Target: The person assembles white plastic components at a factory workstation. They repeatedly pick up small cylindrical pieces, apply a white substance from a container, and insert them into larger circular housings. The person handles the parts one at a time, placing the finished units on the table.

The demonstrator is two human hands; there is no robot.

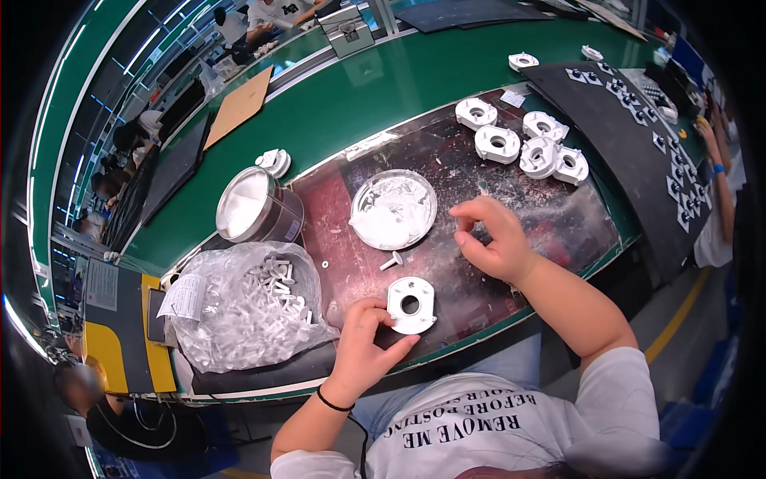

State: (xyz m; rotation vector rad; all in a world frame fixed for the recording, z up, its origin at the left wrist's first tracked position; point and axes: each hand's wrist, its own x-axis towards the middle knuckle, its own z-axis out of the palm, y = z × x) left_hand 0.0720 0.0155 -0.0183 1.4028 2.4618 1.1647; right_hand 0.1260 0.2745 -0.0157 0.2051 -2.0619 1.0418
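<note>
My left hand (pixel 363 351) grips the left edge of a white round plastic housing (pixel 425 299), with fingers on its rim and the thumb at its near side. The part lies near the front edge of the work board and has a hole in its middle. My right hand (pixel 496 239) is over the board to the right, its thumb and forefinger apart and nothing visible between them. Left of it sits a round dish (pixel 433 209) smeared with white grease. A small white plastic pin (pixel 391 261) with a flat head lies between the dish and the housing.
A clear plastic bag (pixel 215 335) of white pins lies at left, below a metal tin (pixel 283 215) of white paste. Several white housings (pixel 496 145) stand at the back right. A black mat (pixel 590 104) carries small assemblies. Other people work nearby.
</note>
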